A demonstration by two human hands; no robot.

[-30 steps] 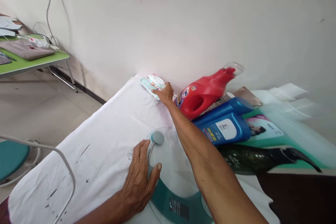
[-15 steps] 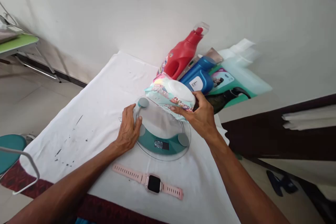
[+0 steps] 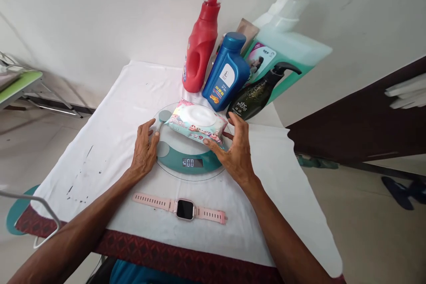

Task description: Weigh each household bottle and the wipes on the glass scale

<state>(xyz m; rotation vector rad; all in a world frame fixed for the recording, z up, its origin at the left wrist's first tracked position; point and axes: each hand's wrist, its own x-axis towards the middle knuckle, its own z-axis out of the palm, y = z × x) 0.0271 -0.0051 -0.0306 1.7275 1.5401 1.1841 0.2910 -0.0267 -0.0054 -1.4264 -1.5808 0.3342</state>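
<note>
A pack of wet wipes, pastel with a white lid, is over the round glass scale. My right hand grips the pack's right end, thumb in front and fingers behind. Whether the pack rests fully on the glass I cannot tell. At the scale's left edge lies my left hand, open, fingers apart and holding nothing. The scale's display shows lit digits that look like 0.0. A pink smartwatch lies stretched out in front of the scale.
Behind the scale stand a red detergent bottle, a blue bottle, a dark pump bottle and a large green-filled pump bottle. They share the white-clothed table. A teal stool is at the left.
My right hand has brought the pack of wipes from the table's far end by the wall to the scale. My left hand stays at the scale's left edge. The view has shifted.
</note>
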